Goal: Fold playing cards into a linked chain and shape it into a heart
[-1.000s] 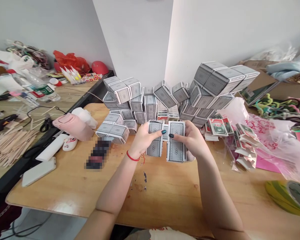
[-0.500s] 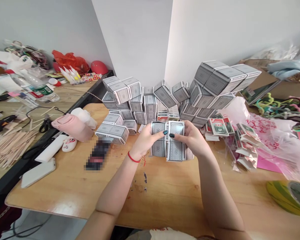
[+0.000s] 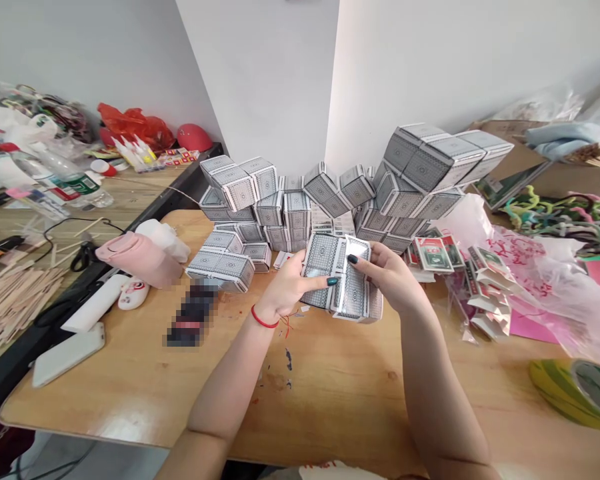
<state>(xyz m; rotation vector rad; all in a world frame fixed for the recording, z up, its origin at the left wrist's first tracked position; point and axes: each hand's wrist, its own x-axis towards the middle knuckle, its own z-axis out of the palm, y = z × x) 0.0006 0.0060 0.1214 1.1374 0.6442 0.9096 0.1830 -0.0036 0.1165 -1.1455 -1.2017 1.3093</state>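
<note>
Between my hands is a block of playing cards [image 3: 321, 255], grey-patterned backs outward, held above the table. My left hand [image 3: 289, 288], with a red string on its wrist, grips the left side, thumb stretched across the front. My right hand [image 3: 391, 275] grips the right side, its thumb pressing near the top of a card [image 3: 356, 293] whose upper edge leans slightly off the block. The other fingers are hidden behind it. Just beyond stand similar card blocks [image 3: 297, 210], stacked in a curved wall that rises higher at the right [image 3: 425, 157].
Left on the table [image 3: 180, 407] lie a white phone-like object [image 3: 69, 355], a pink roll [image 3: 140, 257] and a blurred dark item [image 3: 193, 315]. At right are card boxes [image 3: 434, 255], opened boxes [image 3: 487, 293], a plastic bag [image 3: 535, 280] and yellow-green tape [image 3: 565, 393].
The block has tilted a little in my hands. My left thumb has slid lower across its front, my right thumb higher, and the front card's top edge now stands away. The view shifted slightly.
</note>
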